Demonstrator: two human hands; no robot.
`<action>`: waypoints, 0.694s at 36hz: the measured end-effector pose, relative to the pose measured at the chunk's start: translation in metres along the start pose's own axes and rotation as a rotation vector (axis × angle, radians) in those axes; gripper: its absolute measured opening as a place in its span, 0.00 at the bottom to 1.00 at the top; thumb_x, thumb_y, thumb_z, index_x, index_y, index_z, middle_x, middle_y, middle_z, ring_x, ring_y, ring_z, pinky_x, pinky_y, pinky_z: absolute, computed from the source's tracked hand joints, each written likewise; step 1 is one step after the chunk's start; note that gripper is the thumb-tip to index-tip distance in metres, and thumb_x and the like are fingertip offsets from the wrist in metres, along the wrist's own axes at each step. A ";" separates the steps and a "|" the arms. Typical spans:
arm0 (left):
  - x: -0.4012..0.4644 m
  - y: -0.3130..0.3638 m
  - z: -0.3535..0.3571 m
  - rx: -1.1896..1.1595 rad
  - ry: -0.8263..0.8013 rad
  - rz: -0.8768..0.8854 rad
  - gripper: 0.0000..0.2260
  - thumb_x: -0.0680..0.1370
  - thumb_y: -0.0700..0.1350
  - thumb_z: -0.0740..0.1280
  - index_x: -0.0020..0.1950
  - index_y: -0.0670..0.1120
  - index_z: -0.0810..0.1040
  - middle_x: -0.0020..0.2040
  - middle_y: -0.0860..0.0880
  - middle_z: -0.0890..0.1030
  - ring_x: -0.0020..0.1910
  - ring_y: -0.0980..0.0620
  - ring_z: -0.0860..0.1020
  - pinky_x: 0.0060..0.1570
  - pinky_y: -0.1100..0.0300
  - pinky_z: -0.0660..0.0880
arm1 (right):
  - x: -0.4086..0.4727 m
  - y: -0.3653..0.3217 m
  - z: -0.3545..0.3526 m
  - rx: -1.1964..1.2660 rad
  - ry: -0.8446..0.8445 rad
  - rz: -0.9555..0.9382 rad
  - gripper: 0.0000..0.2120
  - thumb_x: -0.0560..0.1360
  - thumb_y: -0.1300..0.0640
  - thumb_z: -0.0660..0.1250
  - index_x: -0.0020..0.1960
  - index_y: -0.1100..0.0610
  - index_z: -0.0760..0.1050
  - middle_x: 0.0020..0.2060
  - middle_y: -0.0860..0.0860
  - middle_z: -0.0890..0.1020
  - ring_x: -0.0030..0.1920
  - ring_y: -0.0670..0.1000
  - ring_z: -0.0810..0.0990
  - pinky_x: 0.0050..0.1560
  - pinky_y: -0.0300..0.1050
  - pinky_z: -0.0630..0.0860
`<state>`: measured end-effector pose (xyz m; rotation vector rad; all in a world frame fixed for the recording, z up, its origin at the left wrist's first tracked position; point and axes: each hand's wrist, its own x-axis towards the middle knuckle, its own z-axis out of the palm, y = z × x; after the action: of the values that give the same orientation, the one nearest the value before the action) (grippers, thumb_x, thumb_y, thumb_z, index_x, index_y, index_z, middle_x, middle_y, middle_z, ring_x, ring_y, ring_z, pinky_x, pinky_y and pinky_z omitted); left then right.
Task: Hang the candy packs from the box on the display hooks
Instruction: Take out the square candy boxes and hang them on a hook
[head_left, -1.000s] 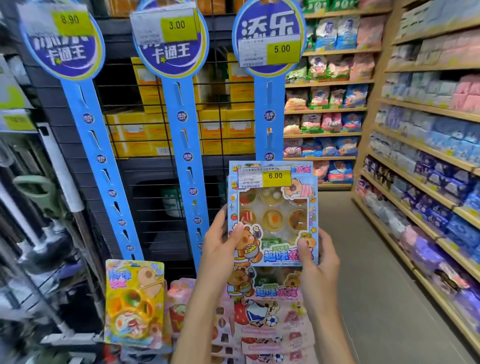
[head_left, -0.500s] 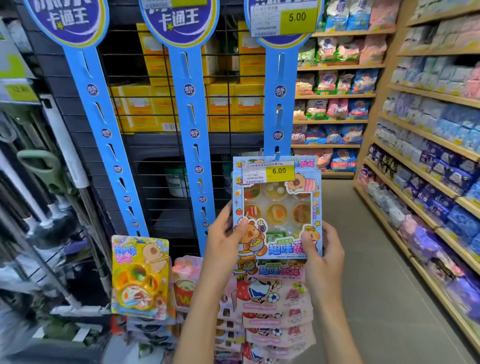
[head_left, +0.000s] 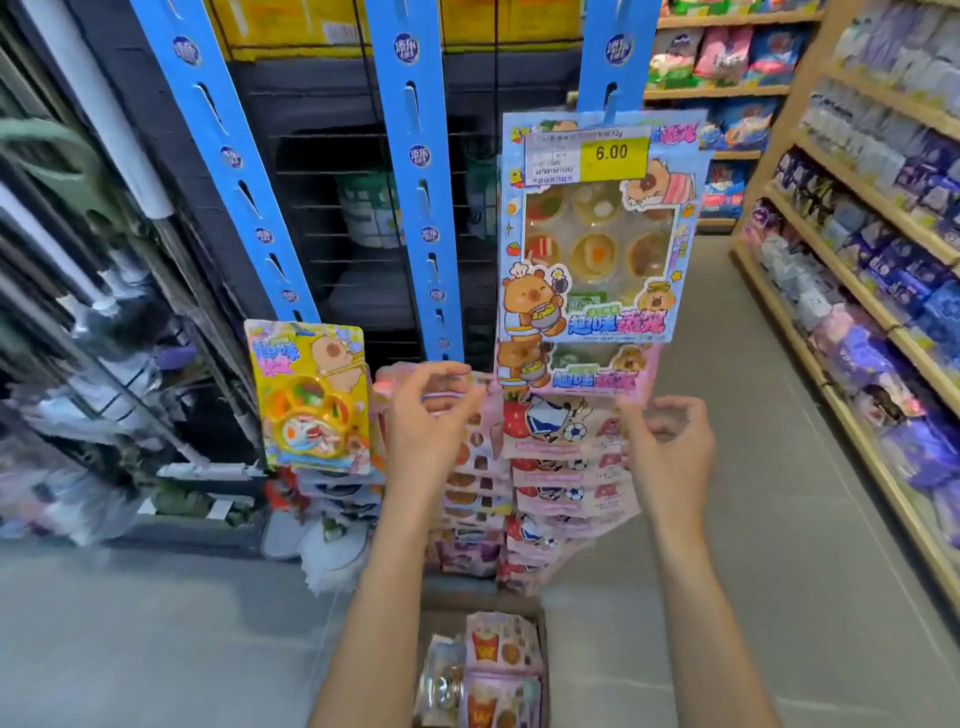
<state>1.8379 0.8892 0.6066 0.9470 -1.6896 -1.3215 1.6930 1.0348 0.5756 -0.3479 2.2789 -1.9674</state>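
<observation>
Your left hand and right hand hover empty, fingers loosely curled, below the blue candy pack hanging on the right display strip; the box sits on the floor below.

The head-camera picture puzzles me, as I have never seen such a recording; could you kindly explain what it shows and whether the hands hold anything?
There is no machine here: a person wears a wide-angle camera on the head, looking forward and down at their own two bare hands in a shop aisle. Blue display strips with hooks stand in front. A blue candy pack with a 6.00 price label hangs on the right-hand strip, a yellow pack on the left one, and pink packs lower down. The left hand and the right hand float below the blue pack, fingers loosely curled, holding nothing. On the floor below sits a cardboard box with more packs waiting.
</observation>
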 end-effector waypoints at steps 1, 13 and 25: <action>-0.004 -0.010 -0.006 0.009 -0.011 -0.020 0.07 0.76 0.42 0.74 0.52 0.49 0.81 0.46 0.53 0.82 0.43 0.62 0.80 0.41 0.68 0.77 | -0.005 0.009 0.002 -0.009 -0.025 0.026 0.13 0.69 0.43 0.76 0.46 0.44 0.74 0.35 0.49 0.81 0.37 0.55 0.82 0.43 0.66 0.80; -0.063 -0.154 -0.080 0.079 -0.152 -0.386 0.06 0.75 0.35 0.72 0.50 0.44 0.81 0.41 0.48 0.82 0.40 0.55 0.81 0.38 0.71 0.75 | -0.114 0.124 0.035 -0.094 -0.329 0.338 0.08 0.78 0.61 0.69 0.42 0.52 0.76 0.36 0.56 0.80 0.26 0.44 0.77 0.31 0.42 0.77; -0.118 -0.317 -0.095 0.152 -0.218 -0.717 0.11 0.78 0.32 0.66 0.42 0.46 0.80 0.39 0.46 0.81 0.39 0.49 0.79 0.28 0.71 0.72 | -0.180 0.272 0.059 -0.235 -0.524 0.589 0.05 0.80 0.59 0.67 0.49 0.60 0.78 0.36 0.55 0.81 0.33 0.50 0.78 0.29 0.36 0.77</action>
<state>2.0030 0.8991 0.2959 1.6490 -1.6926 -1.8186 1.8535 1.0579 0.2862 -0.1546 1.9621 -1.1634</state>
